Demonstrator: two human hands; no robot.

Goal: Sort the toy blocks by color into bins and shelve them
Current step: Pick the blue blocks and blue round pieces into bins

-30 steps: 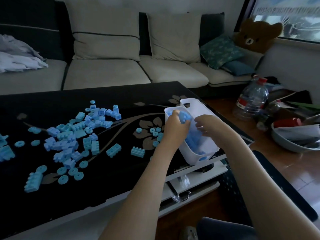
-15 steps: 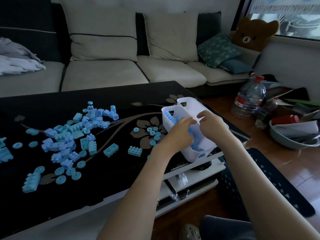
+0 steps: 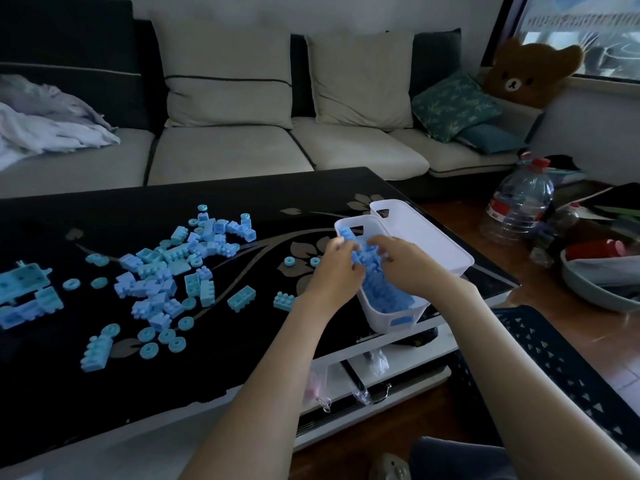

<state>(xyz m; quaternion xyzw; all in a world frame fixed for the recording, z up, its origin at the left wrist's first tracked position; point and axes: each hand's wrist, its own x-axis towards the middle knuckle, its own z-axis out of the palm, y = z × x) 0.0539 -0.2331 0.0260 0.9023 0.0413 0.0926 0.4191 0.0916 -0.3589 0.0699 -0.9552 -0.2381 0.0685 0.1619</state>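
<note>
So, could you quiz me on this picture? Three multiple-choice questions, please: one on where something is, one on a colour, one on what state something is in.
1. Where do the loose toy blocks lie?
A) on the sofa
B) on the black table
C) on the floor
2. What colour are they?
A) red
B) light blue
C) yellow
3. The nearer white bin is:
A) empty
B) tipped over
C) upright, holding binned blocks
Answers:
1 B, they are scattered across the tabletop.
2 B, every block in view is light blue.
3 C, it stands on its base with a pile inside.
</note>
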